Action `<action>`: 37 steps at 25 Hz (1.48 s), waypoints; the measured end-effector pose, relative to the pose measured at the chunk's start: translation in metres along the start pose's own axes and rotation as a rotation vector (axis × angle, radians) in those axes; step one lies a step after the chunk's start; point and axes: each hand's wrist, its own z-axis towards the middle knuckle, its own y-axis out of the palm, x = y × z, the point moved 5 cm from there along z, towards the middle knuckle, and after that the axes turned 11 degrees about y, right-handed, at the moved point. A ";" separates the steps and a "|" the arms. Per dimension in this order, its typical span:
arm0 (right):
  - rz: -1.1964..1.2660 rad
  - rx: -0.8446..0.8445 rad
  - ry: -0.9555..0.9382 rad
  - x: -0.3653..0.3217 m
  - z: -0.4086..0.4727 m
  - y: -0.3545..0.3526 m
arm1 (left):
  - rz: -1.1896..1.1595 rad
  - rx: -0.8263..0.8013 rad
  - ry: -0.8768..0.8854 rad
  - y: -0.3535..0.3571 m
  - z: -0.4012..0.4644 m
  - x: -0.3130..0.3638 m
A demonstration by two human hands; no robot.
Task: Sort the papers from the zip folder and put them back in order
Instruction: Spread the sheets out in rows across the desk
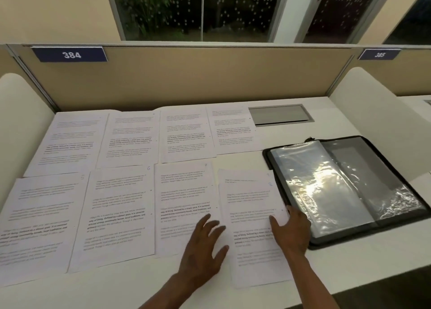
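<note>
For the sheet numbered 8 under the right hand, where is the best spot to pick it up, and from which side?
Probably the near edge of the sheet numbered 8, coming from the person's side. It lies flat and juts out past the neighbouring papers toward the desk front, so that end is free. The right hand rests on its right edge; the folder crowds that side.

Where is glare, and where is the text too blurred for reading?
Head view: strong glare lies on the plastic sleeves of the open zip folder; the far row of papers is too soft to read; the desk edges bend from wide-angle distortion.
</note>
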 end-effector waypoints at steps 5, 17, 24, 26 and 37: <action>0.008 -0.002 0.002 -0.007 0.004 -0.012 | 0.016 -0.269 0.209 0.049 -0.004 0.038; 0.108 -0.185 0.008 -0.044 0.052 -0.012 | -0.008 -0.400 0.030 0.066 -0.002 0.045; 0.381 -0.440 0.200 -0.057 0.096 0.002 | -0.030 -0.460 -0.025 0.070 0.004 0.059; 0.365 -0.503 0.140 -0.061 0.101 0.003 | -0.028 -0.450 -0.045 0.071 0.005 0.061; 0.713 -0.404 0.030 -0.079 0.135 -0.023 | 0.140 -0.388 -0.084 0.070 0.042 0.062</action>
